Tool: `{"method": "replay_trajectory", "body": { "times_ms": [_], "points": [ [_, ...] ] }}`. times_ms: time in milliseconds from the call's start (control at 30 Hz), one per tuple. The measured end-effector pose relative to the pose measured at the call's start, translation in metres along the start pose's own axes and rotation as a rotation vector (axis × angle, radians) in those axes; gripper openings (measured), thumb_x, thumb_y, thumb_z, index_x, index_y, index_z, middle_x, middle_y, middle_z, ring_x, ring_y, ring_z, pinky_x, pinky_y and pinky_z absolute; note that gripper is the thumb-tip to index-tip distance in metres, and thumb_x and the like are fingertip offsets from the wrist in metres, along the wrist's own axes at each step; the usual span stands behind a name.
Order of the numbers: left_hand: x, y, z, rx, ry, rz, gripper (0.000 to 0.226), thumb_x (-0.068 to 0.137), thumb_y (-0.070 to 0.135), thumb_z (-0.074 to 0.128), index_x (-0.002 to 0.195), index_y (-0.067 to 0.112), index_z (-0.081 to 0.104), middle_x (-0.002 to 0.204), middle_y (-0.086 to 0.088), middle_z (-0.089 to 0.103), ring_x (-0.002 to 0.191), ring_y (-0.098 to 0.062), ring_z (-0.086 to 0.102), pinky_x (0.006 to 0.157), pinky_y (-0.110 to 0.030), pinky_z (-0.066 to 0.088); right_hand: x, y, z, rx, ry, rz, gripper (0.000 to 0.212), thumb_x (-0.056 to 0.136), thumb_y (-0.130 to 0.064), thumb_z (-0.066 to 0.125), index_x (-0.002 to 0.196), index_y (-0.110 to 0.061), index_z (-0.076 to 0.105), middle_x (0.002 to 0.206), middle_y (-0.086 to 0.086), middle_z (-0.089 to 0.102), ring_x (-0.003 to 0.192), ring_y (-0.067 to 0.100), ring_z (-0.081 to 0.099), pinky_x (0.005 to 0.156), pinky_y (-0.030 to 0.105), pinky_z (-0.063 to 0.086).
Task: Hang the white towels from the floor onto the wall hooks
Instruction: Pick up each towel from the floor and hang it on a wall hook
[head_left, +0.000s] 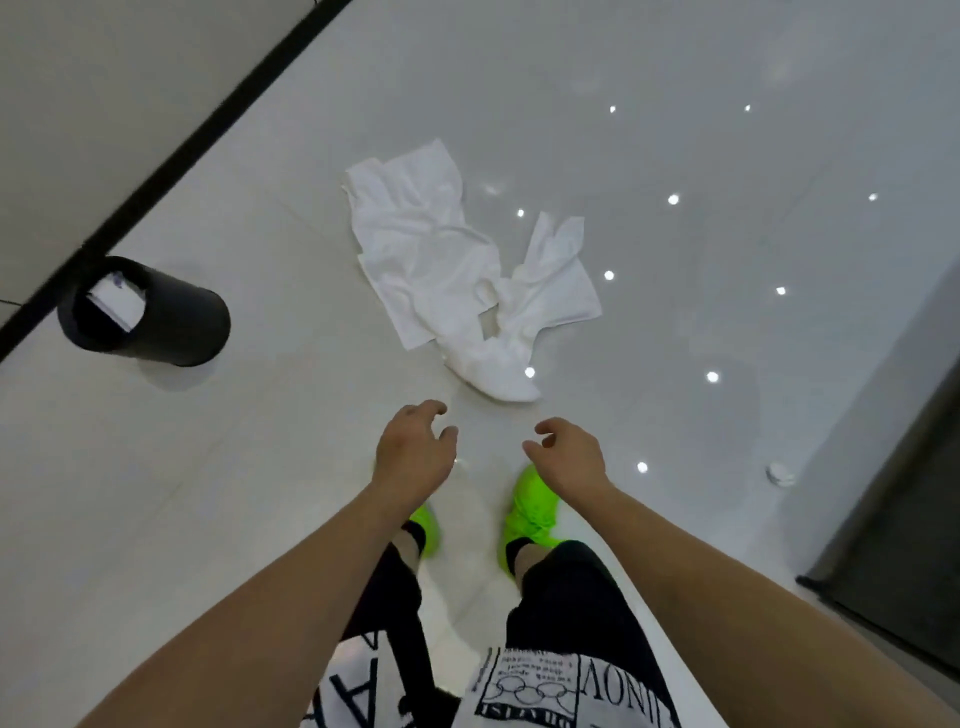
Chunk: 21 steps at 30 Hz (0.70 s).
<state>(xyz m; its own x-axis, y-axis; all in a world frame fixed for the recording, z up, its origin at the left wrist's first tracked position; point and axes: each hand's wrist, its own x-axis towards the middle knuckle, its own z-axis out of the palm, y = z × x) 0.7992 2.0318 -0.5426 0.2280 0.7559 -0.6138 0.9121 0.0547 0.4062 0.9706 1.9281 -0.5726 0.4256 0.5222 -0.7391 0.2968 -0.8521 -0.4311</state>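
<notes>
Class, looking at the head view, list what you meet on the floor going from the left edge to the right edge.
Black bin → white towels → small round object → dark door frame.

**Glossy floor, towels in a heap**

The floor (675, 78) is pale glossy tile, dotted with small bright reflections of ceiling lights. On it lie crumpled white towels (457, 270), overlapping in one loose heap near the middle. To their left stands a black cylindrical bin (156, 317) with white paper inside, close to a dark strip along the wall. A small round whitish object (780, 473) sits at the right. Two neon-green shoes (527, 512) stand on the tiles just below the towels.
</notes>
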Motion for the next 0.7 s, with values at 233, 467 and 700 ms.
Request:
{"method": "replay_trajectory", "body": {
  "times_ms": [233,467,700],
  "points": [
    [0.198,-0.043,0.132,-0.002,-0.131,0.023,0.038,0.093,0.027,0.059,0.129,0.016,0.059,0.128,-0.012,0.058,0.117,-0.028,0.054,0.097,-0.031,0.039,0.208,0.046,0.086,0.081,0.034,0.148,0.034,0.089,-0.029,0.063,0.120,-0.015,0.065,0.086,-0.005,0.066,0.098,0.020,0.064,0.083,0.024,0.043],
    [0.369,-0.086,0.255,0.048,-0.093,0.126,0.037,0.093,0.027,0.055,0.129,0.018,0.058,0.126,-0.008,0.056,0.108,-0.026,0.057,0.085,-0.025,0.036,0.408,0.099,0.160,0.279,0.263,0.219,0.020,0.092,-0.023,0.057,0.099,-0.014,0.074,0.096,0.002,0.073,0.088,0.018,0.064,0.081,0.031,0.050],
    [0.436,-0.103,0.310,0.097,0.027,0.243,0.034,0.092,0.020,0.054,0.125,0.017,0.060,0.125,-0.007,0.056,0.112,-0.026,0.050,0.088,-0.030,0.038,0.511,0.103,0.180,0.398,0.481,0.190,0.020,0.088,-0.034,0.065,0.093,-0.016,0.071,0.088,-0.002,0.072,0.084,0.019,0.066,0.082,0.034,0.052]
  ]
}}
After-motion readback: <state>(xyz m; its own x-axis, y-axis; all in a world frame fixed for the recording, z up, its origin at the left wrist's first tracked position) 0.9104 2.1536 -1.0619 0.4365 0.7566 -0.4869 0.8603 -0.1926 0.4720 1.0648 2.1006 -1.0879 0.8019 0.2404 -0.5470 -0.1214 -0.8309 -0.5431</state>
